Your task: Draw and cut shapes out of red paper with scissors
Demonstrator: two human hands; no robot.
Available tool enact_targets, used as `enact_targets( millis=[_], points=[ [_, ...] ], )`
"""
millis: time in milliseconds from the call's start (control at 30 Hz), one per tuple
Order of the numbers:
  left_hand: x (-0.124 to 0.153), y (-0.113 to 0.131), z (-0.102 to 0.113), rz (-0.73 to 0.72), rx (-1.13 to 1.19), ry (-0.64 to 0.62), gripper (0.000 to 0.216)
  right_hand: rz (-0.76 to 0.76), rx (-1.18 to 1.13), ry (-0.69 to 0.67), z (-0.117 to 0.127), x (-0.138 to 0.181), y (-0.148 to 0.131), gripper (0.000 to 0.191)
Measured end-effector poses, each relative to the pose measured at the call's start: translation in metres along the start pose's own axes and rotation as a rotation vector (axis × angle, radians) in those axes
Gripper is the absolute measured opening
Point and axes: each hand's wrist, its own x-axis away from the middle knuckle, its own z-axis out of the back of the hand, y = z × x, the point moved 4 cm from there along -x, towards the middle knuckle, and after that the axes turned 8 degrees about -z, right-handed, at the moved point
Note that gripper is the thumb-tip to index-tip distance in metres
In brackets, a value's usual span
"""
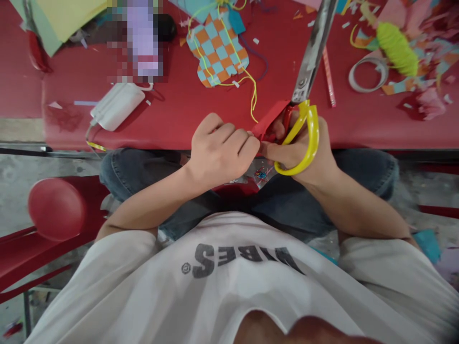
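Note:
My right hand (313,148) is closed around a pair of scissors (304,86) with yellow handle loops, their blades pointing away from me over the table. A folded-looking piece of red paper (270,117) lies between my two hands at the table's near edge. My left hand (224,148) is curled with its knuckles up, pinching the paper's near end. The right fingertips also touch this paper, partly hidden behind the handles. Beyond my hands lies an orange and light-blue woven paper piece (218,50) with yellow string (253,91).
On the red table (172,114) are a white power bank (118,105) with a cable, a tape roll (368,75), a bundle of yellow yarn (398,48), a pink pencil (329,79) and paper scraps. Red-handled scissors (36,50) lie far left. A red stool (56,209) stands left.

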Motion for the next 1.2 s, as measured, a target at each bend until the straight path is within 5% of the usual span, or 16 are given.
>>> enact_targets(
  millis=[333, 467, 600, 700, 800, 900, 1200],
  points=[
    [-0.008, -0.02, 0.027, 0.095, -0.282, 0.183, 0.035, -0.034, -0.044, -0.04, -0.002, 0.001, -0.003, 0.059],
    [-0.025, -0.081, 0.013, 0.227, -0.282, 0.29, 0.014, -0.035, -0.119, -0.012, 0.008, -0.014, 0.005, 0.058],
    [-0.016, -0.142, -0.012, 0.48, -0.102, 0.361, 0.033, -0.032, -0.093, 0.043, 0.019, -0.028, 0.01, 0.058],
    [-0.003, -0.112, -0.007, 0.349, -0.156, 0.359, 0.05, 0.012, -0.111, 0.09, 0.022, -0.03, 0.009, 0.057],
    [0.003, -0.051, -0.01, 0.271, 0.293, 0.182, 0.039, 0.054, -0.127, 0.139, 0.02, -0.026, 0.007, 0.054],
    [0.005, -0.013, -0.021, 0.417, 0.63, 0.179, 0.035, 0.058, -0.096, 0.192, 0.014, -0.021, 0.008, 0.052],
    [0.004, -0.015, -0.033, 0.471, 0.648, 0.333, 0.034, 0.011, -0.064, 0.21, 0.008, -0.013, 0.01, 0.045]
  ],
)
